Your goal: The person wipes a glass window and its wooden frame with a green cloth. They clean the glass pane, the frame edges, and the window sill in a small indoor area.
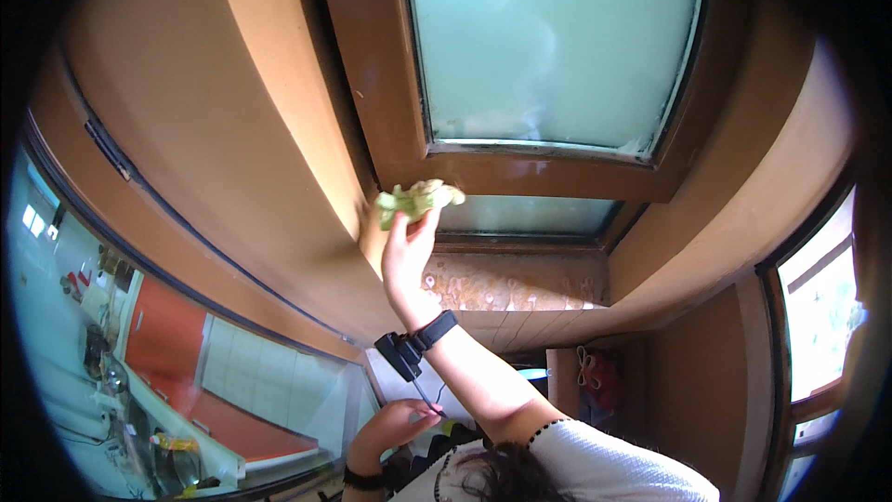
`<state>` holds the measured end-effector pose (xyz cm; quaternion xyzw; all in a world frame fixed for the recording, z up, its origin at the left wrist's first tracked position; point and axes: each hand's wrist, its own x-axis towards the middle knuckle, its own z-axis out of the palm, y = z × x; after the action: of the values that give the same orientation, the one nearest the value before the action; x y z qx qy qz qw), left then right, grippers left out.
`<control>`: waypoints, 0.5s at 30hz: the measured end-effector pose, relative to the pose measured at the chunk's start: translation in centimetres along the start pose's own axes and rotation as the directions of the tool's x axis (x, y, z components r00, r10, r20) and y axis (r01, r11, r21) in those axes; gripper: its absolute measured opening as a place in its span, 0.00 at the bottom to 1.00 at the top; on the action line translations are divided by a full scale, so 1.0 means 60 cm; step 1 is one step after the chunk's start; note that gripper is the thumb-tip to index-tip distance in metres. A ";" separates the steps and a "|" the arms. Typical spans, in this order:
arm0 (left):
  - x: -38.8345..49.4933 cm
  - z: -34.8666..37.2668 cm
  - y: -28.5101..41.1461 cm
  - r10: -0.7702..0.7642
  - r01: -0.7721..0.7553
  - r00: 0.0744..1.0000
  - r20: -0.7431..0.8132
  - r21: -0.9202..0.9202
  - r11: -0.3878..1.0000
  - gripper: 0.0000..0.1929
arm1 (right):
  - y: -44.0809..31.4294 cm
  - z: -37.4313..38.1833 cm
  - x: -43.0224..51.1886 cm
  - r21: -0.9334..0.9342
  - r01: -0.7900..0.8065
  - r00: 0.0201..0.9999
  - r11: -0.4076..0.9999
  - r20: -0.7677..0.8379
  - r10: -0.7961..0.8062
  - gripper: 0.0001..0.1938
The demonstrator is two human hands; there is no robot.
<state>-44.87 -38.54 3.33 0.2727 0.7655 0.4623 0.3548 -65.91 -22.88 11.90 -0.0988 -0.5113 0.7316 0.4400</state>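
Note:
My right hand (411, 247) is raised and grips a crumpled pale green and whitish cloth (417, 202) between thumb and fingers. The cloth is by the lower left corner of a brown window frame (529, 178) with a frosted glass pane (557, 49). A black strap with a small black device (401, 354) is around my right wrist, and a thin dark cable runs down from it. Lower down, my left hand (401, 425) has its fingers bent, their tips beside that cable; whether they hold it cannot be told. A dark band circles my left wrist.
Under the window lies a patterned sill (502, 286). At left, glass panes show a kitchen with orange cabinets (164, 335) and a counter with bottles (174, 443). A red item with a white cord (599, 380) lies in a corner at lower right. A bright window (819, 300) is at right.

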 end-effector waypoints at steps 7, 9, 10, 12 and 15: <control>0.007 -0.003 0.024 -0.010 0.011 1.000 -0.012 0.081 0.997 0.18 | -0.021 -0.021 -0.009 0.267 -0.354 0.922 0.896 0.262 0.286 0.22; 0.011 0.001 0.029 -0.064 0.066 0.998 -0.020 0.077 0.995 0.19 | -0.036 -0.070 -0.003 0.299 -0.587 0.781 0.752 0.453 0.430 0.17; 0.009 0.002 0.031 -0.055 0.056 0.998 -0.019 0.075 0.996 0.19 | -0.043 -0.102 0.003 0.285 -0.632 0.737 0.721 0.511 0.443 0.17; 0.007 0.003 0.031 -0.070 0.072 0.997 -0.026 0.069 0.995 0.20 | -0.056 -0.168 0.024 0.300 -0.784 0.591 0.543 0.627 0.507 0.19; 0.009 0.006 0.031 -0.153 0.153 0.988 -0.001 0.032 0.988 0.20 | -0.068 -0.255 0.059 0.196 -0.948 0.316 0.249 0.656 0.686 0.23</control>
<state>-44.74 -37.19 4.72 0.2193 0.7912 0.4212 0.3853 -56.70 -9.77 9.40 -0.0573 -0.2210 0.9622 -0.1484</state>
